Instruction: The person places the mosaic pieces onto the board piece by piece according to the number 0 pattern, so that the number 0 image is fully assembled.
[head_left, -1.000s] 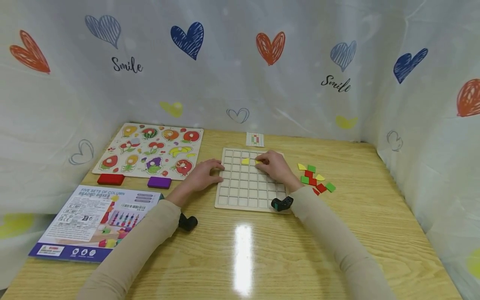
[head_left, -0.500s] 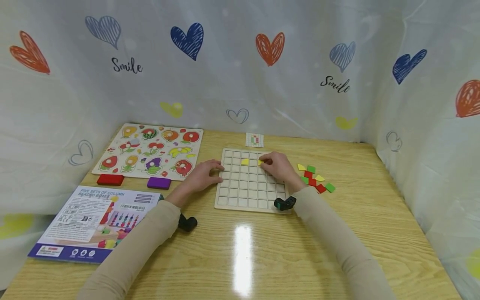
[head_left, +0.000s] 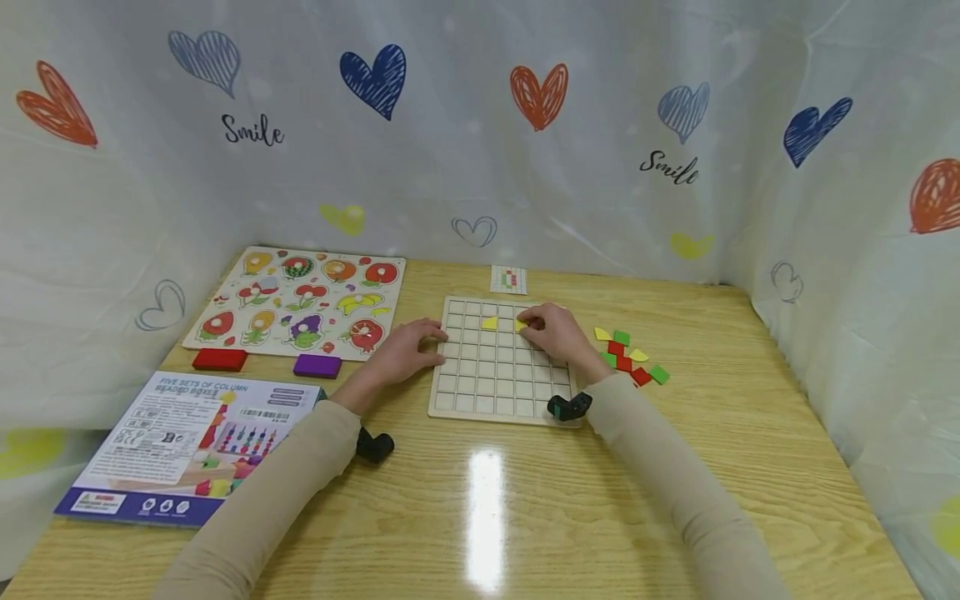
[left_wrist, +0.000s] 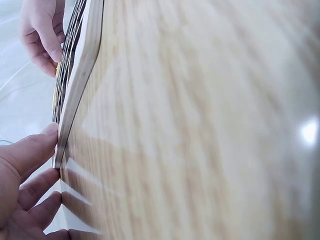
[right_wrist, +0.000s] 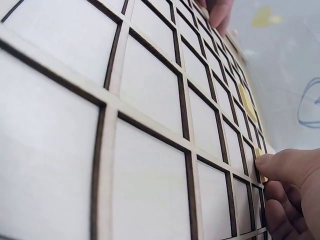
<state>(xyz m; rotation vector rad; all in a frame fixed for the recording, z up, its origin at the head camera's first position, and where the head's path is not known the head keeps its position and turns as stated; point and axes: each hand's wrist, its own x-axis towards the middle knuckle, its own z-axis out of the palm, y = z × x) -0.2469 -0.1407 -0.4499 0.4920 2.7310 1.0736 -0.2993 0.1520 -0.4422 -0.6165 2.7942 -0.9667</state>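
Left hand (head_left: 405, 350) rests with relaxed fingers on the grid board's (head_left: 495, 392) left edge, I guess to steady it. My right hand (head_left: 551, 332) pinches a yellow tile (head_left: 521, 324) into a top-row cell, beside another yellow tile (head_left: 489, 322)

Free grid cells (head_left: 487, 379) btwn hands.
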